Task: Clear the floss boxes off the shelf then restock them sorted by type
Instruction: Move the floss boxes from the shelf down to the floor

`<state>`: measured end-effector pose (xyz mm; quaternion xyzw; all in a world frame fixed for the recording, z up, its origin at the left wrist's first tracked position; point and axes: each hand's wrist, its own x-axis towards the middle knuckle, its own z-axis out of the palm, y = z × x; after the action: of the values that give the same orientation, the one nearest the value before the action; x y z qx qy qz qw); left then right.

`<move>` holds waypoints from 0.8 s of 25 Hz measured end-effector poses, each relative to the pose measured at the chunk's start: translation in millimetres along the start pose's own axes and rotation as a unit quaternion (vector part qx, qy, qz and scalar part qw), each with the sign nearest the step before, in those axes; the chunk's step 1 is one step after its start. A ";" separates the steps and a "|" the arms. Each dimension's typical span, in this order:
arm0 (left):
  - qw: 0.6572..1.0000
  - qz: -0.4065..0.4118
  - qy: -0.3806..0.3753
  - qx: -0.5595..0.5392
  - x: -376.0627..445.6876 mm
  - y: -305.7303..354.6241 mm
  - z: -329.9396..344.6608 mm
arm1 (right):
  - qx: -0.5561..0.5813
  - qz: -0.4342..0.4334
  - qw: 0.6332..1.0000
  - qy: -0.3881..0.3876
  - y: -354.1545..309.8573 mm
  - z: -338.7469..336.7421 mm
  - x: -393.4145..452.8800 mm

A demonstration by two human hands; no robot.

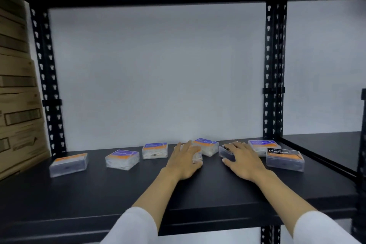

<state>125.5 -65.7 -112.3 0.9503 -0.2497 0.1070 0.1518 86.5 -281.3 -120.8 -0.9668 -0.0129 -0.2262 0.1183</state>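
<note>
Though only the head view is on offer, it shows enough to judge the handling: eight or so small clear plastic floss boxes lie scattered in a loose row toward the back of the black shelf (138, 194), none yet cleared. The left hand (183, 161) lies over a white-filled box (197, 155) near the middle, fingers spread across its top and thumb down at its near side, more resting than gripping. The right hand (242, 159) covers a dark-filled box (225, 152) just to its right, fingers straight over the lid; whether the thumb has closed on it I cannot tell. Beside that hand sits the charcoal box (285, 159), touching or nearly touching a purple-labelled box (264, 145) behind it; further boxes lie well apart to the left, the far-left box (68, 163) near the cardboard cartons (17, 85). These cases look light, stiff and smooth-walled, so likely slippery on the painted shelf. The best hold is probably across the short sides, thumb against fingers, rather than pressing from above, which may only slide them. The printed labels should serve for sorting.
</note>
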 end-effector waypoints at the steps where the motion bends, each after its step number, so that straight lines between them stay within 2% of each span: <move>1: 1.000 0.005 -0.002 -0.009 1.0 -3.4 1.8 | 0.011 -0.004 1.000 0.003 1.2 -0.6 -0.4; 8: 0.994 0.036 0.011 -0.102 -49.1 -6.1 -19.8 | 0.102 -0.057 0.993 -0.013 -14.9 -20.3 -41.9; 10: 0.989 0.030 0.025 -0.144 -73.0 -7.0 -30.7 | 0.096 -0.074 0.993 -0.009 -24.6 -27.3 -57.2; 13: 0.981 0.002 0.031 -0.192 -103.7 -8.9 -48.9 | 0.099 -0.104 0.989 -0.022 -39.5 -38.6 -70.3; 17: 0.982 -0.032 0.076 -0.172 -118.5 -21.4 -56.8 | 0.209 -0.076 0.973 -0.064 -41.3 -47.0 -67.9; 20: 0.975 -0.083 0.085 -0.186 -121.1 -24.5 -46.2 | 0.237 -0.067 0.964 -0.101 -43.6 -43.8 -70.3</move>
<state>28.8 23.9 -108.8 0.9103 -0.1712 0.1263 0.3552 1.0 -247.1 -103.9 -0.9256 -0.1432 -0.1255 0.3271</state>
